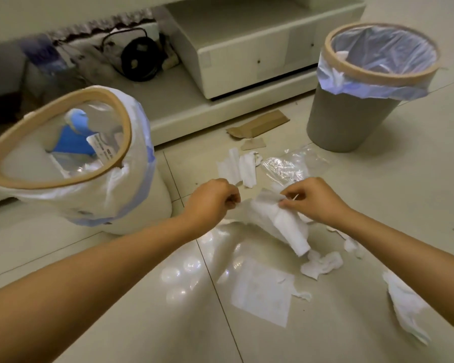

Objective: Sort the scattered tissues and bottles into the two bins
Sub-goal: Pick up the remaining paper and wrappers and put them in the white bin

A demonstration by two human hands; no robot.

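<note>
A pale tiled floor (378,192) carries two lined bins, a white bin (147,205) at left and a grey bin (346,121) at right, with torn tissues (323,265), a flat tissue sheet (262,292), clear plastic film (286,166) and brown cardboard scraps (258,124) scattered between them

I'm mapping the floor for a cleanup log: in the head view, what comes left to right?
White bin → left hand → held tissue → right hand → grey bin
</note>
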